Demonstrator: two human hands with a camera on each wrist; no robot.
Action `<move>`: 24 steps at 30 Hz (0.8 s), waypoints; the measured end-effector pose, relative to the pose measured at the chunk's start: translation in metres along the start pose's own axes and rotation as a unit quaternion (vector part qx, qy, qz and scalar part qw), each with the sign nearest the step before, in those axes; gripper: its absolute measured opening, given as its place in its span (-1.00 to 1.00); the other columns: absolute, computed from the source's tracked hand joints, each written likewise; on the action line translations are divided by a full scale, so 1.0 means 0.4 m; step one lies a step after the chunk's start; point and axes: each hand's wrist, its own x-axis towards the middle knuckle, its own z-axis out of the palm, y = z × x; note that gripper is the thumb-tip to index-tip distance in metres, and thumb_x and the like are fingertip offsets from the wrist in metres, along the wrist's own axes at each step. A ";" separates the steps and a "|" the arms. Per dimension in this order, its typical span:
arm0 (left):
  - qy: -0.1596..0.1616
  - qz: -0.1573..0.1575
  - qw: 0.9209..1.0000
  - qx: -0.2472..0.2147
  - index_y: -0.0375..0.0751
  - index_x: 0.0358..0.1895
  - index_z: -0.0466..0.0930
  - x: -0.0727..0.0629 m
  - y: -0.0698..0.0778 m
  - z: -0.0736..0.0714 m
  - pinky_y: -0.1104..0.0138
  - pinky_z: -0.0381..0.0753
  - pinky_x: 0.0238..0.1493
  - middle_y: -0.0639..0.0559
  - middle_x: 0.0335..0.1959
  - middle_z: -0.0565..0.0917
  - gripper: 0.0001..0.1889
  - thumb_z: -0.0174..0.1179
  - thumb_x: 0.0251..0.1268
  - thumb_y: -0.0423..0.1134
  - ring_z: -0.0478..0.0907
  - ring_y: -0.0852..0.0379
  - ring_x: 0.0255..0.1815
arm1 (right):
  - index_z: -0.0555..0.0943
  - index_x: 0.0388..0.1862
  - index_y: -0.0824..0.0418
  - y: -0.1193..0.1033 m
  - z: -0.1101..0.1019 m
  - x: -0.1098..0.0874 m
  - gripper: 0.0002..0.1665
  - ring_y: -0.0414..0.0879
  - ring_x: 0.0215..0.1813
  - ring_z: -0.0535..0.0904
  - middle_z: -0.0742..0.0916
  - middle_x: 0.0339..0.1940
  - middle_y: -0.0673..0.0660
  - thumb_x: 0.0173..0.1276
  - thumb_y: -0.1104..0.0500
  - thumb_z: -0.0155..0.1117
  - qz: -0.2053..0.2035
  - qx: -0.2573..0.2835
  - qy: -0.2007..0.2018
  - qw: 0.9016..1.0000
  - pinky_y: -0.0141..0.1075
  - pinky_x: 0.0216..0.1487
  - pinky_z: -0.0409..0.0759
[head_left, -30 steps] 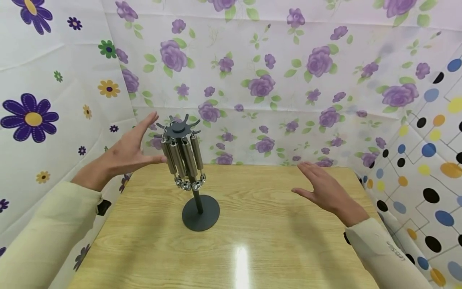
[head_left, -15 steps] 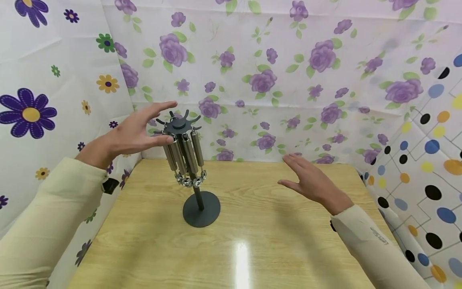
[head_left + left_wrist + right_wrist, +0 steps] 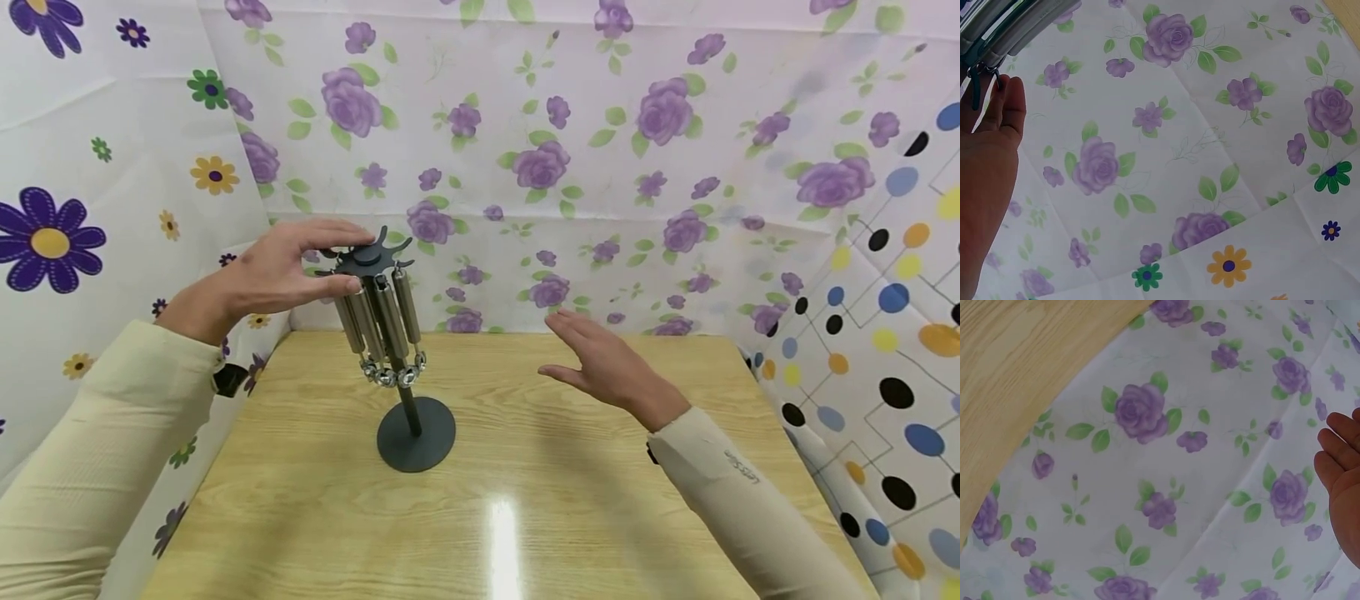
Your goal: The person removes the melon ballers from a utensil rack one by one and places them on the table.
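Note:
A dark grey stand rises from a round base on the left half of the table. Curved hooks ring its top plate, and several silver metal tubes with shiny rounded ends hang from them. My left hand reaches in from the left, fingers straight over the top plate and thumb in front, close to the hooks. The left wrist view has those fingertips right at a hook below the tubes. My right hand hovers to the right of the stand, palm inward, holding nothing.
The wooden table fills the lower middle and reflects a bright light. Behind it hangs a rose-patterned cloth. A daisy-patterned cloth closes the left side, a dotted cloth the right.
My left hand has risen and moved right, over the stand's top. My right hand has moved left toward the stand. The stand stays in place.

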 end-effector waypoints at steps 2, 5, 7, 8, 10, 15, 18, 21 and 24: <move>0.001 0.002 1.000 -0.001 -0.33 0.33 0.51 0.001 0.001 0.001 -0.24 0.18 0.33 -0.29 0.31 0.49 -0.42 0.41 0.27 -0.22 0.24 -0.30 0.44 | 0.26 0.53 0.35 -0.004 0.002 0.009 -0.08 0.20 0.52 0.23 0.38 0.49 0.34 0.39 -0.09 0.36 -0.002 0.002 -0.002 1.000 0.11 0.39 0.27; 0.002 0.000 1.000 0.003 -0.33 0.32 0.52 0.004 0.003 0.003 -0.20 0.24 0.30 -0.27 0.29 0.51 -0.43 0.41 0.26 -0.23 0.27 -0.29 0.42 | 0.25 0.54 0.32 -0.010 0.005 0.020 -0.09 0.19 0.53 0.21 0.35 0.51 0.31 0.41 -0.11 0.33 0.000 0.006 -0.006 1.000 0.11 0.40 0.26; 0.004 -0.008 1.000 0.010 -0.33 0.32 0.53 0.006 0.006 0.005 -0.11 0.32 0.22 -0.25 0.28 0.52 -0.43 0.40 0.27 -0.22 0.30 -0.26 0.39 | 0.24 0.55 0.31 -0.013 0.005 0.027 -0.09 0.19 0.54 0.20 0.34 0.52 0.30 0.42 -0.12 0.32 0.003 0.009 -0.008 1.000 0.11 0.41 0.25; 0.005 -0.014 1.000 0.014 -0.32 0.32 0.53 0.007 0.008 0.007 -0.06 0.35 0.16 -0.24 0.29 0.51 -0.43 0.40 0.27 -0.22 0.32 -0.24 0.38 | 0.24 0.55 0.31 -0.014 0.005 0.031 -0.09 0.19 0.53 0.20 0.34 0.52 0.30 0.42 -0.12 0.32 0.004 0.012 -0.008 1.000 0.11 0.41 0.25; 0.008 -0.027 0.999 0.021 -0.31 0.32 0.53 0.008 0.013 0.010 0.04 0.36 0.04 -0.23 0.30 0.51 -0.43 0.40 0.27 -0.21 0.33 -0.21 0.36 | 0.24 0.55 0.30 -0.017 0.005 0.040 -0.10 0.19 0.53 0.21 0.35 0.51 0.30 0.43 -0.12 0.31 0.003 0.016 -0.008 1.000 0.11 0.40 0.26; 0.021 -0.053 0.998 0.032 -0.31 0.30 0.55 0.009 0.023 0.016 0.06 0.37 0.06 -0.24 0.29 0.52 -0.43 0.43 0.24 -0.20 0.32 -0.23 0.36 | 0.25 0.54 0.30 -0.033 -0.001 0.072 -0.12 0.18 0.51 0.24 0.37 0.50 0.29 0.44 -0.10 0.30 0.001 0.029 -0.008 1.000 0.07 0.40 0.29; 0.028 -0.066 0.997 0.028 -0.31 0.28 0.57 0.011 0.030 0.018 -0.09 0.32 0.22 -0.25 0.27 0.54 -0.43 0.45 0.21 -0.20 0.31 -0.25 0.37 | 0.25 0.55 0.29 -0.047 -0.008 0.092 -0.12 0.16 0.52 0.24 0.36 0.51 0.27 0.44 -0.10 0.30 0.008 0.038 -0.014 0.999 0.06 0.40 0.29; 0.034 -0.076 0.996 0.029 -0.30 0.27 0.58 0.015 0.038 0.019 -0.16 0.28 0.26 -0.25 0.24 0.56 -0.41 0.48 0.18 -0.16 0.32 -0.26 0.36 | 0.23 0.57 0.27 -0.061 -0.014 0.107 -0.12 0.14 0.52 0.24 0.35 0.53 0.24 0.44 -0.10 0.30 0.011 0.052 -0.017 0.998 0.05 0.41 0.27; 0.040 -0.085 0.995 0.035 -0.31 0.27 0.58 0.020 0.045 0.023 -0.19 0.27 0.26 -0.27 0.24 0.56 -0.37 0.49 0.16 -0.10 0.33 -0.27 0.34 | 0.22 0.57 0.24 -0.078 -0.016 0.122 -0.13 0.11 0.53 0.24 0.35 0.53 0.22 0.45 -0.09 0.29 0.010 0.075 -0.013 0.997 0.03 0.42 0.27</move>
